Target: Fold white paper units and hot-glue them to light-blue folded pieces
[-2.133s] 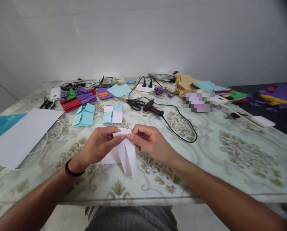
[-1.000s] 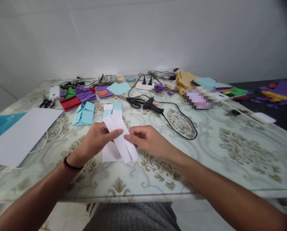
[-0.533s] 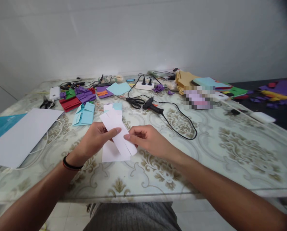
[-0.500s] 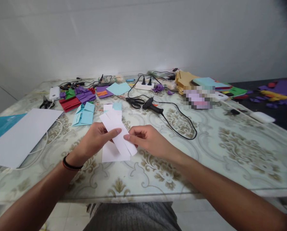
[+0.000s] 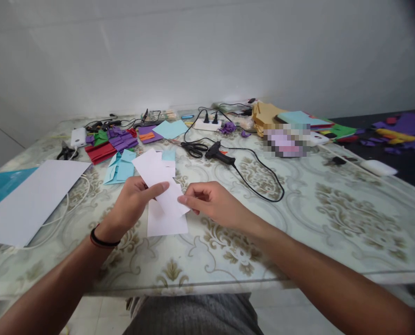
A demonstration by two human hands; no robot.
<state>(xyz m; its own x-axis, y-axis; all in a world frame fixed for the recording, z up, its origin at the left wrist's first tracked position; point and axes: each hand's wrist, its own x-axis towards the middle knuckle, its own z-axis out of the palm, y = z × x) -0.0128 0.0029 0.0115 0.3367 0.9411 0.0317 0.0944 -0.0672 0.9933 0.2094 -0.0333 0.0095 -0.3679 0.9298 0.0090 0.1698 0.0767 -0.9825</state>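
A white piece of paper (image 5: 154,170) slants between my hands above the table. My left hand (image 5: 134,199) grips its left side, thumb flat on top. At its lower right edge, my right hand (image 5: 207,201) pinches the same paper between thumb and fingers. Below lies another white sheet (image 5: 167,224), partly covered by the held piece. A small light blue paper (image 5: 168,155) shows behind the held one. Folded light blue paper (image 5: 123,168) rests just beyond my left hand.
Large white sheets (image 5: 36,200) lie at left over a blue packet. Scissors (image 5: 194,149), a black glue gun (image 5: 221,154) with a looping cord, and a white power strip (image 5: 207,124) sit farther back. Purple and red folded papers (image 5: 101,152) are at back left; brown paper (image 5: 267,114) is at back right.
The held white paper has shifted up and left, its upper end now farther left. My left hand has moved slightly left; my right hand stays nearly in place.
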